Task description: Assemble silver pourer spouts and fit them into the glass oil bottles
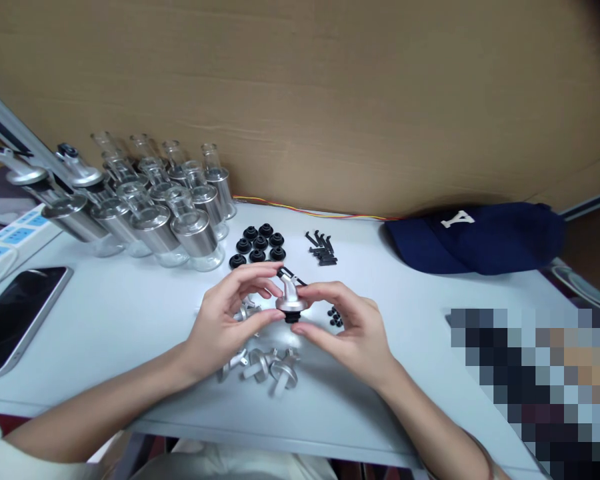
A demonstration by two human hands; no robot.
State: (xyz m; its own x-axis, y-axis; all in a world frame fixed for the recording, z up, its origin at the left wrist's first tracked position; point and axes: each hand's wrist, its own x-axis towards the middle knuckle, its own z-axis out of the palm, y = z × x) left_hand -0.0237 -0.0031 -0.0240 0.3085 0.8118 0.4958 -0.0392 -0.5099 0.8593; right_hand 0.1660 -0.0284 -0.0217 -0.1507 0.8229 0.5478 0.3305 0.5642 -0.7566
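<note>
Between my two hands is an upright silver bottle pourer [291, 305] with a black ribbed stopper below and a black lever at its spout. My left hand [235, 307] pinches it from the left, thumb near the stopper. From the right, my right hand [347, 320] grips its rim with the fingers and thumb. Several loose silver pourer bodies [263, 365] lie on the table under and in front of my hands, some partly hidden. Behind them sit several black rubber stoppers [260, 243], with black levers [323, 249] to their right. Small black caps [335, 316] lie beside my right fingers.
Several glass bottles with metal sleeves [195, 232] stand at the back left, two topped with pourers. A phone [23, 320] and a power strip [15, 237] are at the left. A navy cap [480, 237] lies back right, before a cardboard wall [330, 100].
</note>
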